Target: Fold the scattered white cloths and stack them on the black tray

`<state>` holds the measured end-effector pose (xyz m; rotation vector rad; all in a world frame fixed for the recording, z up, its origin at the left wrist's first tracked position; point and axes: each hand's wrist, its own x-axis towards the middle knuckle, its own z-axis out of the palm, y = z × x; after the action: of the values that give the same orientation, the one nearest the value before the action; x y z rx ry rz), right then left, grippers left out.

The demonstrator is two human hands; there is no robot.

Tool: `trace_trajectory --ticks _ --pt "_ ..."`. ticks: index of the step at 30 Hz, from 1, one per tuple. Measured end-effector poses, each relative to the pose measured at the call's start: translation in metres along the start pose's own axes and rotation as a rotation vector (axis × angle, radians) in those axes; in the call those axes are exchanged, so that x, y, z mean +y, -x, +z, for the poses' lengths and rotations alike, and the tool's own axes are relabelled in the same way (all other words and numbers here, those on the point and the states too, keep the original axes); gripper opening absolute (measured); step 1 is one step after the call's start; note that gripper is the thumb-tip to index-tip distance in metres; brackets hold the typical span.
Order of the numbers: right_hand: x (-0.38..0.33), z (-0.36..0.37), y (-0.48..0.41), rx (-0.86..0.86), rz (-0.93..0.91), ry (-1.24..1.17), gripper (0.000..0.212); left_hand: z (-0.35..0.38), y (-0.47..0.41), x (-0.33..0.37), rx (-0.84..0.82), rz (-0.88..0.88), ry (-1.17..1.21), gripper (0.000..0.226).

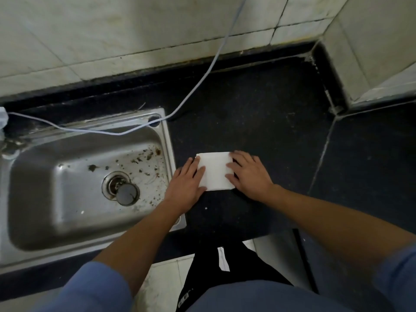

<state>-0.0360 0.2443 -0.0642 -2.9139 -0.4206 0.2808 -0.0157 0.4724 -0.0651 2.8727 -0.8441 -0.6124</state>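
Observation:
A white cloth [215,171], folded into a small rectangle, lies flat on the black countertop [258,122] just right of the sink. My left hand [188,182] lies flat with straight fingers pressing the cloth's left edge. My right hand [248,173] lies flat on the cloth's right edge, its fingers spread over it. No black tray and no other cloths are in view.
A steel sink [56,176] with dirt specks and a drain plug [127,194] sits at the left. A pale cable [198,85] runs from the wall across the sink's back rim. Tiled walls close the back and the right corner.

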Motion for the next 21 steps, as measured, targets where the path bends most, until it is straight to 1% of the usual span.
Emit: trace_trajectory --ticks 1,2,4,6,7,10,11,13,15,16,17,18,21 --pt "-0.004 -0.008 -0.013 0.013 0.014 -0.034 0.042 -0.002 0.005 0.001 0.048 -0.016 0.03 0.059" --pt "-0.008 -0.015 -0.027 -0.024 0.036 -0.066 0.045 -0.003 0.01 0.002 0.096 -0.031 0.06 0.054" --pt "-0.018 -0.025 -0.055 -0.184 0.081 -0.067 0.054 -0.003 0.025 0.002 0.164 -0.076 0.095 0.046" --pt "-0.026 -0.028 -0.076 -0.34 0.107 0.012 0.06 -0.002 0.043 0.0 0.185 -0.136 0.108 0.041" --pt "-0.028 -0.029 -0.082 -0.394 0.117 0.029 0.057 -0.001 0.052 0.0 0.184 -0.169 0.112 0.039" --pt "-0.036 -0.032 -0.091 -0.517 0.128 0.001 0.04 0.002 0.077 -0.003 0.189 -0.243 0.108 0.036" --pt "-0.038 -0.034 -0.092 -0.545 0.133 -0.014 0.039 0.002 0.085 -0.004 0.192 -0.257 0.101 0.035" --pt "-0.04 -0.038 -0.09 -0.586 0.163 -0.09 0.043 0.0 0.096 -0.006 0.199 -0.281 0.081 0.033" --pt "-0.041 -0.043 -0.083 -0.58 0.173 -0.195 0.043 -0.004 0.101 -0.009 0.219 -0.294 0.076 0.031" --pt "-0.041 -0.047 -0.079 -0.556 0.163 -0.24 0.037 -0.006 0.102 -0.012 0.228 -0.305 0.082 0.031" --pt "-0.042 -0.053 -0.073 -0.515 0.155 -0.272 0.031 -0.012 0.1 -0.013 0.222 -0.311 0.09 0.032" --pt "-0.043 -0.059 -0.066 -0.468 0.146 -0.295 0.029 -0.017 0.098 -0.016 0.207 -0.315 0.093 0.033" --pt "-0.046 -0.081 -0.044 -0.299 0.115 -0.309 0.032 -0.038 0.087 -0.022 0.217 -0.261 0.1 0.035"
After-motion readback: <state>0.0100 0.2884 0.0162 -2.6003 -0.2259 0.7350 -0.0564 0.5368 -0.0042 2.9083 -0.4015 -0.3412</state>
